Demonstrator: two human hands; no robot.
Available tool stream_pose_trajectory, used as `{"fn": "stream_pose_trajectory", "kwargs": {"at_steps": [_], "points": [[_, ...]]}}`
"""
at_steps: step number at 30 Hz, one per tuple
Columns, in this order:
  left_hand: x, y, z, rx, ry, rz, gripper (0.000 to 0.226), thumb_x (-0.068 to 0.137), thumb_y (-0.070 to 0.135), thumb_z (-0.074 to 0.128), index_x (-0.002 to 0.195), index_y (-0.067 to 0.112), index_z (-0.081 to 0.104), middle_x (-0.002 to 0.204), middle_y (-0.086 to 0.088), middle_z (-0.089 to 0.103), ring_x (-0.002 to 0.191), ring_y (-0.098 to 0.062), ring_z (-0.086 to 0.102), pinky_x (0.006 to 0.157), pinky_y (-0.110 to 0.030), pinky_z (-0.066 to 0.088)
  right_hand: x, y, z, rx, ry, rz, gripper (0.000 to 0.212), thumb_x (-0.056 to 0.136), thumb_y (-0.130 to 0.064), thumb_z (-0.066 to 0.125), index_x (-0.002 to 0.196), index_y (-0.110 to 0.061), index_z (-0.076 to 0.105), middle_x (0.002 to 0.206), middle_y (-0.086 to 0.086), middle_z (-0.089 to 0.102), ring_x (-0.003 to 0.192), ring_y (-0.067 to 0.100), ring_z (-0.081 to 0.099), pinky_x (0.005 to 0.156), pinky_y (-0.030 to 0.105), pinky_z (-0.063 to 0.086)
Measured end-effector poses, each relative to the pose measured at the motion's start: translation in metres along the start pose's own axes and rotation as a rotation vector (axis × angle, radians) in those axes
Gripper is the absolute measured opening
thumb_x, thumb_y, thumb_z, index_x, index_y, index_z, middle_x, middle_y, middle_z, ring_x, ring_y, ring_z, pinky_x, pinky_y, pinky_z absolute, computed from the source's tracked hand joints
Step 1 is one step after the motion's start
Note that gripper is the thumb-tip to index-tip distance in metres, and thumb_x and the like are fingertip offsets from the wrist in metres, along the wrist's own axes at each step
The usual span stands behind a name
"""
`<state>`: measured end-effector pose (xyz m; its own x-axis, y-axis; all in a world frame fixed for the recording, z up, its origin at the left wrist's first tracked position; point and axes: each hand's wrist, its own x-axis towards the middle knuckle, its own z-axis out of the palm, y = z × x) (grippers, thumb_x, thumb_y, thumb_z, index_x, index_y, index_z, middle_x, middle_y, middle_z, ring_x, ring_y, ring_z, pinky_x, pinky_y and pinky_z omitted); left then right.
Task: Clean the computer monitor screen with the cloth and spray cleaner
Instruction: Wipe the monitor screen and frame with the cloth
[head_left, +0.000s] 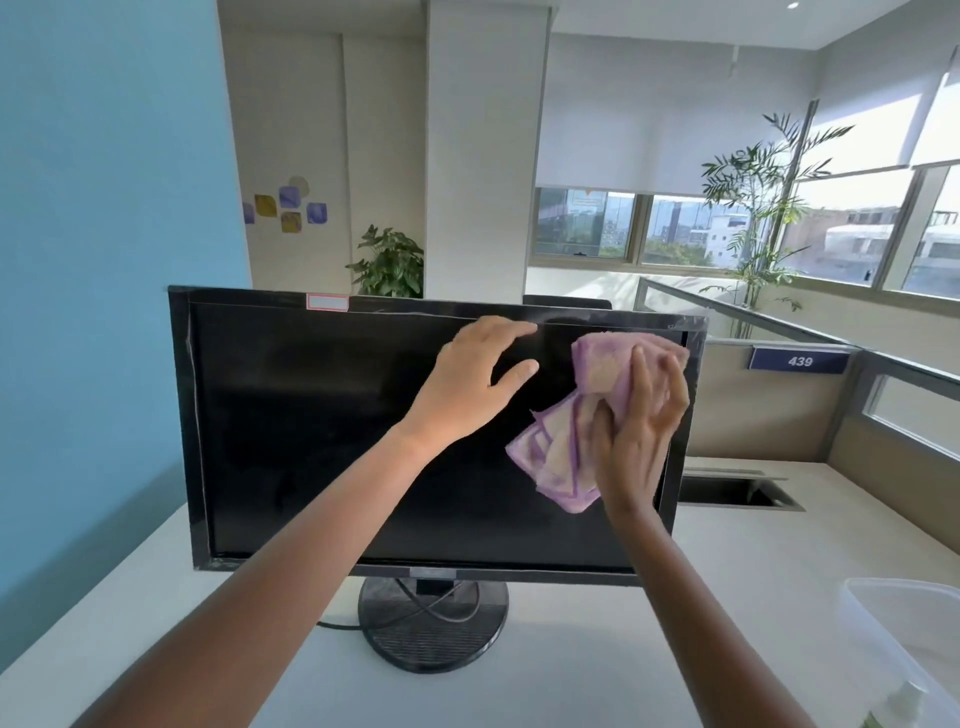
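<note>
Head: crumpled lilac cloth (566, 441) on glossy monitor (311, 426)

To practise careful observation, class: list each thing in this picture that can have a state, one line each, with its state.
Black flat computer monitor: upright, screen dark.
Crumpled purple-and-cream cloth: pressed on the screen's upper right.
Right hand: grips the cloth.
Left hand: open, at the monitor's top edge.
White window roller blind: partly lowered.
</note>
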<state>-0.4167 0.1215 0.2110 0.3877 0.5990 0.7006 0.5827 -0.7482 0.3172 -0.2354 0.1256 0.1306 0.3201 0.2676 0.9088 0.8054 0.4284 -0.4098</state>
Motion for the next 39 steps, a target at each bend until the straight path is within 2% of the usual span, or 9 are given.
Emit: {"fn": "stream_pose_trajectory", "kwargs": {"at_steps": [4,7,11,19,23,25,32,35,39], "points": [[0.021,-0.018,-0.005,0.462,0.087,-0.015,0.049,0.096,0.036,0.038,0.14,0.014,0.032,0.15,-0.012,0.03,0.142,-0.026,0.021,0.115,-0.044,0.02,0.034,0.025,0.003,-0.26,0.033,0.115,0.061,0.09,-0.04,0.035,0.143,-0.01,0.029,0.149,0.026,0.022,0.14,0.042,0.017,0.112,0.055,0.017],[0.031,-0.036,-0.006,0.549,0.055,-0.116,0.055,0.097,0.042,0.029,0.144,0.013,0.023,0.154,-0.012,0.022,0.145,-0.026,0.009,0.117,-0.045,0.008,0.039,0.03,0.014,-0.319,-0.061,0.197,0.07,0.088,-0.049,0.023,0.146,-0.01,0.014,0.154,0.02,0.011,0.143,0.038,0.005,0.113,0.06,0.005],[0.032,-0.055,-0.01,0.498,0.034,-0.188,0.056,0.097,0.045,0.024,0.142,0.012,0.03,0.149,-0.01,0.035,0.145,-0.025,0.011,0.117,-0.047,0.005,0.025,0.01,0.042,-0.327,-0.156,0.134,0.07,0.088,-0.048,0.021,0.145,-0.011,0.006,0.154,0.02,0.011,0.143,0.034,0.003,0.116,0.057,0.005],[0.029,-0.062,-0.016,0.432,0.067,-0.118,0.052,0.097,0.044,0.021,0.132,0.012,0.045,0.136,-0.007,0.05,0.132,-0.022,0.038,0.115,-0.042,0.013,-0.031,-0.04,0.099,-0.429,-0.348,-0.511,0.058,0.089,-0.044,0.038,0.142,-0.021,0.033,0.151,0.004,0.025,0.142,0.021,0.014,0.109,0.056,0.017],[0.028,-0.064,-0.016,0.423,0.07,-0.11,0.045,0.099,0.035,0.028,0.133,0.011,0.044,0.137,-0.007,0.049,0.133,-0.022,0.038,0.116,-0.041,0.013,-0.017,-0.01,0.089,-0.496,-0.313,-0.654,0.057,0.092,-0.05,0.034,0.142,-0.025,0.031,0.149,-0.003,0.025,0.145,0.018,0.008,0.112,0.056,0.018],[0.029,-0.064,-0.015,0.415,0.069,-0.11,0.044,0.099,0.035,0.027,0.132,0.011,0.044,0.137,-0.006,0.05,0.132,-0.021,0.038,0.116,-0.04,0.012,-0.004,0.012,0.076,-0.519,-0.266,-0.621,0.055,0.094,-0.051,0.027,0.142,-0.025,0.029,0.148,-0.004,0.026,0.145,0.016,0.0,0.112,0.057,0.013],[0.028,-0.066,-0.018,0.406,0.039,-0.093,0.045,0.099,0.036,0.024,0.134,0.013,0.041,0.136,-0.003,0.048,0.133,-0.018,0.036,0.118,-0.038,0.01,0.022,0.072,0.026,-0.58,-0.091,-0.242,0.057,0.092,-0.042,0.032,0.142,-0.012,0.033,0.146,0.011,0.038,0.138,0.027,0.023,0.108,0.062,0.018],[0.029,-0.072,-0.027,0.404,-0.012,-0.058,0.046,0.099,0.038,0.023,0.135,0.015,0.04,0.139,-0.003,0.047,0.136,-0.017,0.032,0.118,-0.036,0.01,0.015,0.072,0.022,-0.486,-0.048,-0.012,0.061,0.091,-0.039,0.03,0.143,-0.007,0.027,0.149,0.017,0.031,0.139,0.032,0.022,0.111,0.06,0.017],[0.02,-0.099,-0.056,0.45,-0.031,-0.086,0.048,0.099,0.039,0.022,0.135,0.014,0.041,0.142,-0.006,0.046,0.141,-0.02,0.026,0.118,-0.039,0.01,0.01,0.051,0.038,-0.386,0.038,0.108,0.06,0.092,-0.033,0.028,0.144,-0.006,0.022,0.151,0.019,0.024,0.141,0.034,0.018,0.114,0.055,0.017]]}}
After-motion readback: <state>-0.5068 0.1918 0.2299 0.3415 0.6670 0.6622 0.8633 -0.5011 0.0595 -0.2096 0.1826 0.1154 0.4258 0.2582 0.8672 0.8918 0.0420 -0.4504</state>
